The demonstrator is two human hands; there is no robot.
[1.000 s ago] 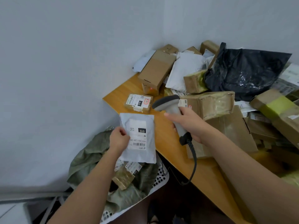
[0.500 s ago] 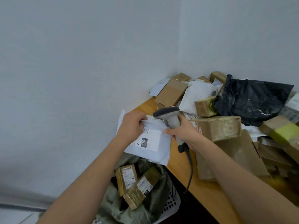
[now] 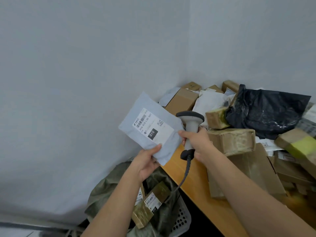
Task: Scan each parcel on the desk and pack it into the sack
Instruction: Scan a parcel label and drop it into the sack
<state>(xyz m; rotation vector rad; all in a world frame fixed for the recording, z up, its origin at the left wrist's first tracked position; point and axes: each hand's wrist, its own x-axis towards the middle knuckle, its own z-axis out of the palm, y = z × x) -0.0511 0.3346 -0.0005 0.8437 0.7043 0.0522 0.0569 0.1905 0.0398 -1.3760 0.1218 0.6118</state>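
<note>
Holding a grey mailer parcel [image 3: 150, 129] up in front of the wall, the left hand [image 3: 145, 161] pinches its lower corner, with the thumb lying on the front and the other fingers hidden behind the bag. The white label [image 3: 152, 127] of the parcel faces the camera and shows a barcode and the number 010. The right hand [image 3: 196, 144] is curled around the handle of a grey barcode scanner [image 3: 190, 127], whose head stands just beside the right edge of the parcel; its dark cable [image 3: 185, 173] hangs down over the edge of the wooden desk [image 3: 193, 182]. Below the left forearm the olive green sack [image 3: 106, 194] stands open inside a white perforated basket [image 3: 181, 219], and two taped brown parcels [image 3: 150, 204] with labels lie in it. On the desk behind the right hand many parcels are piled: a taped carton [image 3: 232, 142] touching the right wrist, a small taped box [image 3: 216, 118], a plain cardboard box [image 3: 183, 101] against the wall, a white bag [image 3: 210, 101] and a big black plastic bag [image 3: 266, 113]. The pile hides most of the desk surface.
</note>
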